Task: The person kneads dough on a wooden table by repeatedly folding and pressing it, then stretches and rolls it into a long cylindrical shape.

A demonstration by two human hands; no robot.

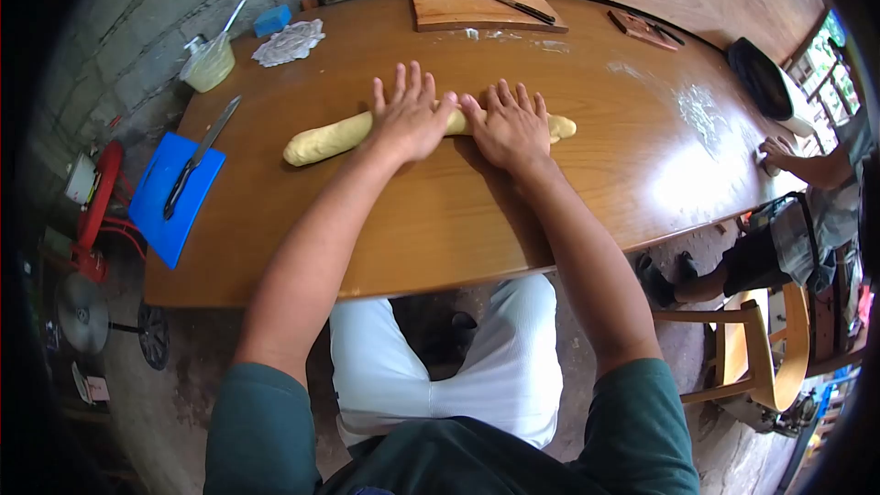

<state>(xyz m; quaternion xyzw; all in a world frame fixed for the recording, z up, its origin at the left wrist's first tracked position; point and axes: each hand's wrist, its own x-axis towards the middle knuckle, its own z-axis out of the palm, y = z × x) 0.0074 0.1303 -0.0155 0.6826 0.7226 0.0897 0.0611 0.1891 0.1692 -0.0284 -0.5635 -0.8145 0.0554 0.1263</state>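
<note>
A long roll of pale yellow dough point(328, 140) lies across the wooden table point(412, 229), its left end thick and rounded, its right end narrower and lumpy. My left hand point(410, 117) presses flat over the middle of the roll with fingers spread. Just beside it, my right hand point(510, 125) lies palm down on the right part, fingers also stretched out. The two thumbs nearly meet over the dough. Beneath both palms the dough is hidden.
On the left, a knife point(203, 156) rests on a blue cutting board point(163, 206). A tub point(209, 66), cloth point(289, 43) and blue sponge point(272, 20) stand behind. At the back is a wooden board point(449, 11) with a knife point(513, 5). Another person point(816, 183) stands at the right.
</note>
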